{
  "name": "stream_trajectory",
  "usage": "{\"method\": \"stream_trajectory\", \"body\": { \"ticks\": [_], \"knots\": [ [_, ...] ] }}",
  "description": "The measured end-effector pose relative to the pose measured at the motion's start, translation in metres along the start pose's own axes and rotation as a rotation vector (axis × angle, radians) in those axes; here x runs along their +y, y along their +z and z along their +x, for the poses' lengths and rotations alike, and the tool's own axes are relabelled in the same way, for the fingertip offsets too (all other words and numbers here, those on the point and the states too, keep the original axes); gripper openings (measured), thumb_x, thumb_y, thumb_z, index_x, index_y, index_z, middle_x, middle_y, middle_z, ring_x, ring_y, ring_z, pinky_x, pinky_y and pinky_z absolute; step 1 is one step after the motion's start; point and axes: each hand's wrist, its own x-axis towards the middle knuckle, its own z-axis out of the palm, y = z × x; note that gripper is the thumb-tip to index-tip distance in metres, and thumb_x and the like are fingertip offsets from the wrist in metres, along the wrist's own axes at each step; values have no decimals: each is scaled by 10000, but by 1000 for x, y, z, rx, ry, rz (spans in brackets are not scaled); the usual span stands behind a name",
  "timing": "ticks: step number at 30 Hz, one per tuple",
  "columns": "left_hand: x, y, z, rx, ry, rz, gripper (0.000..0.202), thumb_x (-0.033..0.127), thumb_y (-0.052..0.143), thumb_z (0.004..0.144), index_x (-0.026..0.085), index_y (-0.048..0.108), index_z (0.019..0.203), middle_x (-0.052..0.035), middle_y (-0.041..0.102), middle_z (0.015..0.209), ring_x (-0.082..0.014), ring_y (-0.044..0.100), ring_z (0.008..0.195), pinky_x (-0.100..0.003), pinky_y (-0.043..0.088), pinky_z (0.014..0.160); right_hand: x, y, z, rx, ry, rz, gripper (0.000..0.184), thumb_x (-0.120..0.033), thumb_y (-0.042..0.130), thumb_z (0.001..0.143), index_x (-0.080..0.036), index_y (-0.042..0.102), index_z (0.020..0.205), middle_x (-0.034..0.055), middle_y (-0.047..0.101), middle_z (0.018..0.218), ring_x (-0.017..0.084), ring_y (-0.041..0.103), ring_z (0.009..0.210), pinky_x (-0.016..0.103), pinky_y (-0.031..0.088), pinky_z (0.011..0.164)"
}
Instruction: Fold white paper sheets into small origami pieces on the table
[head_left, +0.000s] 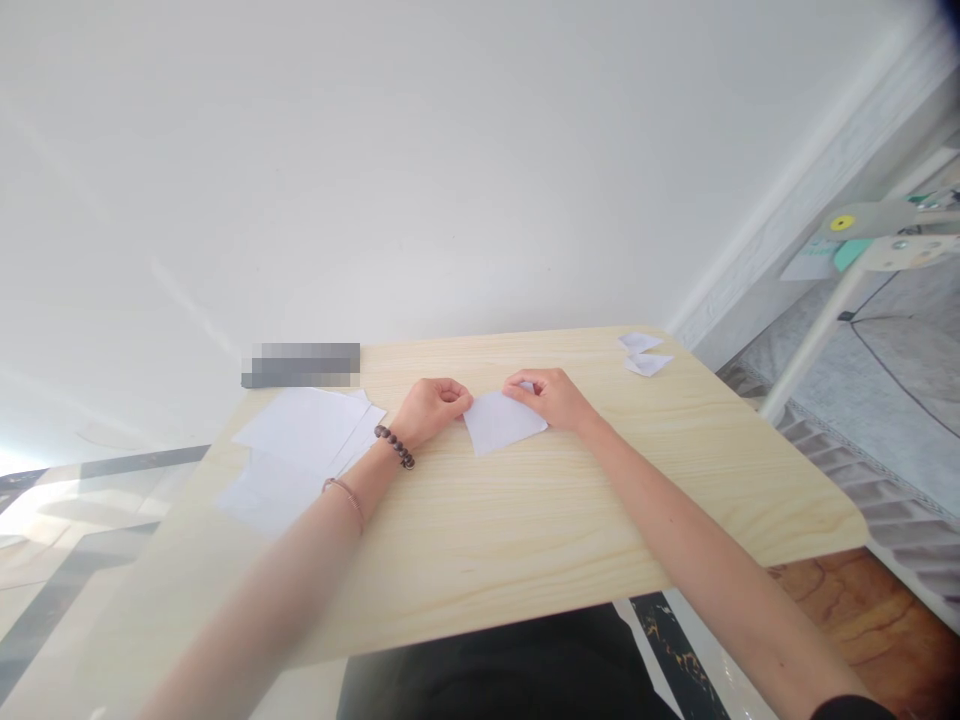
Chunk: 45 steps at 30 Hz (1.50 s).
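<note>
A small white sheet of paper (pixel 501 425) is held between my two hands above the middle of the wooden table (pixel 480 530). My left hand (pixel 435 408) pinches its left corner between thumb and forefinger. At the upper right edge, my right hand (pixel 551 395) grips the same sheet with thumb and fingers, which cover that part of it. A dark bead bracelet (pixel 395 446) and a thin bangle (pixel 346 495) circle my left wrist and forearm.
Several larger white sheets (pixel 300 430) lie overlapping on the table's left, partly behind my left forearm. Two folded paper pieces (pixel 646 362) sit at the back right. A blurred-out grey object (pixel 304 366) is at the back left. A white wall (pixel 450 200) borders the far edge.
</note>
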Motion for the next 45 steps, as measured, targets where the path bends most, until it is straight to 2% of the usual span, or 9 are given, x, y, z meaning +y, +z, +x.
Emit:
{"method": "stream_trajectory", "body": {
  "ticks": [4,9,15,20,25,31,37,41,45],
  "knots": [
    [1,-2,-1,-48,-1,-65,193,327,547,672,142,595,695,-37,653,659,-147,603,638,-256,462,639,7,-11,-2,-11,43,-14,275,-414,486,743,-190,643,726,-17,626,716,82,464,543,209,313,500],
    [-1,-2,1,-59,-37,-191,210,327,545,688,125,591,717,-76,667,760,-146,610,690,-283,484,695,14,-23,-6,-7,116,-29,297,-431,491,734,-175,642,730,-10,609,682,76,439,511,208,296,474],
    [2,0,1,-74,1,-126,309,414,516,706,130,626,754,-47,655,817,-158,591,760,-256,458,690,0,-3,-2,-82,82,-9,303,-425,481,745,-167,641,755,-4,594,658,68,426,495,206,283,462],
    [4,-1,-1,-84,-20,-22,337,449,550,675,138,627,782,-26,658,739,-151,581,697,-237,425,623,-6,4,-2,-57,20,-24,282,-397,477,758,-167,637,726,3,607,685,77,448,542,201,290,486],
    [2,-3,1,-79,-18,15,309,424,555,670,133,617,751,-21,650,697,-145,580,664,-239,426,613,-4,-2,-2,-37,25,-29,299,-414,478,755,-166,645,736,4,617,703,76,438,532,203,290,483],
    [0,-3,1,-125,-7,-102,230,352,550,689,129,600,713,-44,660,695,-149,605,675,-271,473,673,7,-15,-2,-39,72,-49,318,-444,485,742,-173,653,735,-2,619,704,71,407,506,206,289,471],
    [-3,-6,0,-98,-25,-168,214,331,550,699,123,588,723,-78,670,778,-152,613,711,-294,489,708,26,-32,-7,53,170,-74,344,-473,491,725,-174,658,754,5,627,708,78,416,492,220,295,468],
    [-3,-2,1,-63,-8,-179,301,406,526,722,130,596,818,-78,661,845,-150,609,744,-291,481,721,17,-17,-6,17,118,-64,321,-450,494,732,-175,658,736,-4,623,673,74,426,490,218,304,482],
    [-2,-1,1,-55,45,-27,347,462,506,725,160,626,848,-39,657,858,-160,594,770,-260,458,683,-1,10,-1,20,35,-10,293,-408,475,761,-172,649,744,3,639,718,81,471,537,206,322,496]
  ]
}}
